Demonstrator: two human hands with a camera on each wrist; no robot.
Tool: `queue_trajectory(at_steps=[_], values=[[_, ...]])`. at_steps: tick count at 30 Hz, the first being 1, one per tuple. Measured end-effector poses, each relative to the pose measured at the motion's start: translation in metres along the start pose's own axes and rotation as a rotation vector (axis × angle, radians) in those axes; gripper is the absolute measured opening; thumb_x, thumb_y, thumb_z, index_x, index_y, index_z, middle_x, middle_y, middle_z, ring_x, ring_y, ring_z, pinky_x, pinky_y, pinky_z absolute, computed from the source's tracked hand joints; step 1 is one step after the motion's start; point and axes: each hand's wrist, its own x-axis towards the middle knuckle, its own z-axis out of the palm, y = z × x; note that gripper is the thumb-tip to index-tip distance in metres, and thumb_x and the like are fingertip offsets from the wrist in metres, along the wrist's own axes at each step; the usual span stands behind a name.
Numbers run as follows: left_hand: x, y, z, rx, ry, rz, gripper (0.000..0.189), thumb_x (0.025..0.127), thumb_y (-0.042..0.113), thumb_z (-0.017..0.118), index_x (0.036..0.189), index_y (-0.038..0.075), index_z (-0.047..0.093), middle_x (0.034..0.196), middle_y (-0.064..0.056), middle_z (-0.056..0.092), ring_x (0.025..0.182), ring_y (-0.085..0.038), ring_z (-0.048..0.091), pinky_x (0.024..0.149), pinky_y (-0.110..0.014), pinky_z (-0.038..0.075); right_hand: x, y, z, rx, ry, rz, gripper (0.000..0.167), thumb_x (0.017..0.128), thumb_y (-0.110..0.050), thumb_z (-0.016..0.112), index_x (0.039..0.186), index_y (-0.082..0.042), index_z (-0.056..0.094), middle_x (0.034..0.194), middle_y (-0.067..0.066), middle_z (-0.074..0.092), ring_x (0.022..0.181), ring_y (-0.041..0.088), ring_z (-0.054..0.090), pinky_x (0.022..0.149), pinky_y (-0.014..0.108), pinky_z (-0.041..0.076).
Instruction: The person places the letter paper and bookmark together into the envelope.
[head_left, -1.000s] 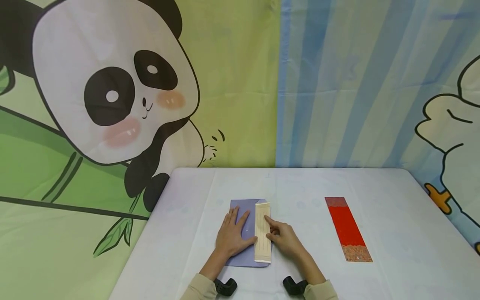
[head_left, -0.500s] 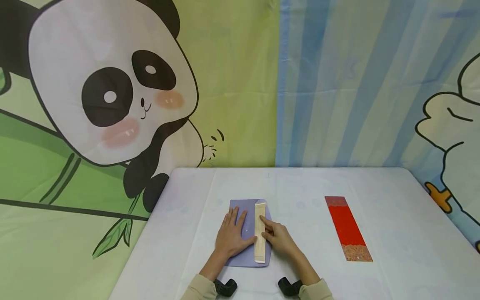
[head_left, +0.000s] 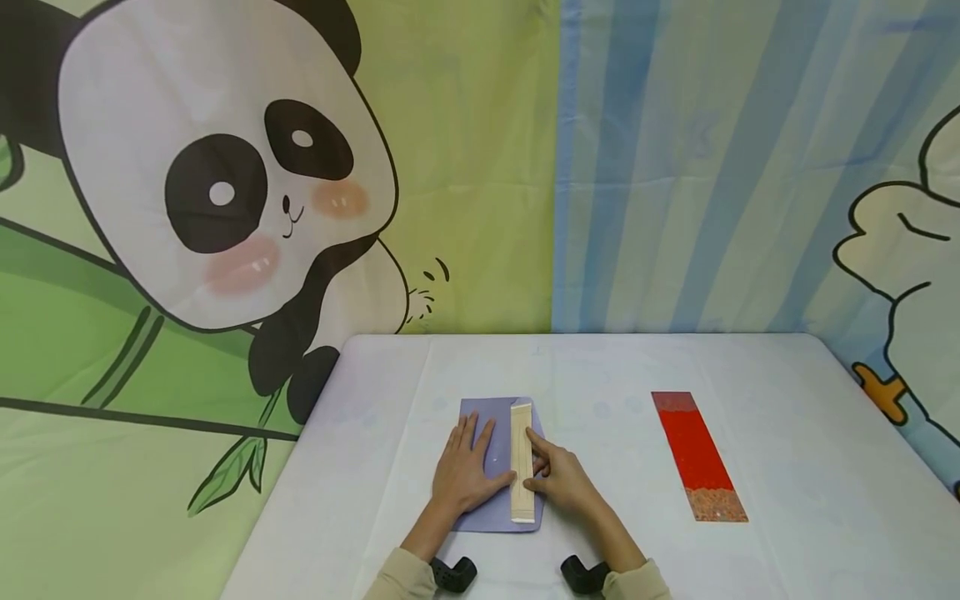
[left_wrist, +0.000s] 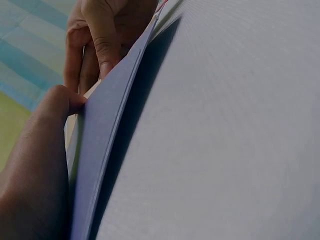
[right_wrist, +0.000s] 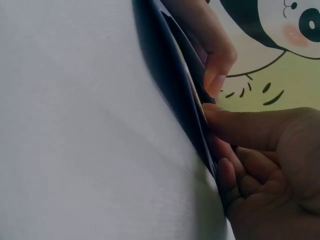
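Observation:
A purple rectangular sheet [head_left: 498, 410] lies on the white table, its layered edge showing in the left wrist view. A narrow cream strip [head_left: 521, 500] with faint lines runs lengthwise over its right part. My left hand [head_left: 461, 479] rests flat on the purple sheet with fingers spread, its thumb tip at the strip's left edge. From the right, my right hand [head_left: 564, 477] pinches the strip's right edge, thumb and index tips on it and the other fingers curled. In the right wrist view, the right thumb [right_wrist: 250, 125] touches the edge of the layers.
A red strip [head_left: 696, 450] with speckled orange ends lies flat to the right, apart from the hands. Behind the white table [head_left: 600, 367] hangs a printed curtain [head_left: 465, 167] with a panda. Black wrist devices [head_left: 454, 575] sit at both wrists.
The cream strip's right edge has shifted left, so it looks narrower and purple shows beyond it. The right hand moved left with it, and its thumb is slightly lower. The left hand stayed put.

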Motion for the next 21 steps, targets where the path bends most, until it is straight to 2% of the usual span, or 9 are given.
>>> queue_trajectory(at_steps=[3,10,15,21], values=[[0.0003,0.0009,-0.0006,-0.006,0.004,0.003,0.096,0.072,0.077,0.045,0.144,0.015,0.034,0.149,-0.016,0.024,0.137,-0.032,0.017,0.109,-0.044,0.020,0.0011,0.0002,-0.0035,0.029,-0.036,0.016,0.079,0.074,0.001,0.073,0.141,0.002,0.033,0.082,0.004,0.064,0.068,0.008,0.055,0.059,0.022,0.047],[0.0025,0.0020,-0.0014,-0.007,-0.017,-0.001,0.096,0.072,0.076,0.046,0.145,0.015,0.032,0.150,-0.016,0.021,0.138,-0.031,0.014,0.110,-0.041,0.016,0.0044,-0.0009,-0.0073,0.065,-0.085,0.012,0.076,0.075,0.006,0.069,0.141,0.004,0.031,0.074,0.003,0.059,0.066,0.009,0.053,0.057,0.022,0.047],[0.0020,0.0028,-0.0022,0.000,-0.033,-0.005,0.095,0.073,0.076,0.045,0.146,0.016,0.030,0.150,-0.016,0.020,0.138,-0.031,0.013,0.110,-0.040,0.014,0.0069,-0.0024,-0.0048,0.043,-0.114,-0.006,0.074,0.078,0.007,0.065,0.141,0.006,0.027,0.076,0.003,0.057,0.067,0.010,0.051,0.057,0.022,0.045],[0.0009,0.0016,-0.0033,0.003,-0.006,0.001,0.095,0.073,0.077,0.045,0.144,0.015,0.033,0.149,-0.017,0.023,0.137,-0.032,0.016,0.109,-0.042,0.018,0.0065,-0.0025,-0.0026,0.017,-0.143,-0.025,0.075,0.081,-0.001,0.065,0.144,0.002,0.024,0.082,0.002,0.060,0.065,0.009,0.049,0.057,0.023,0.042]])
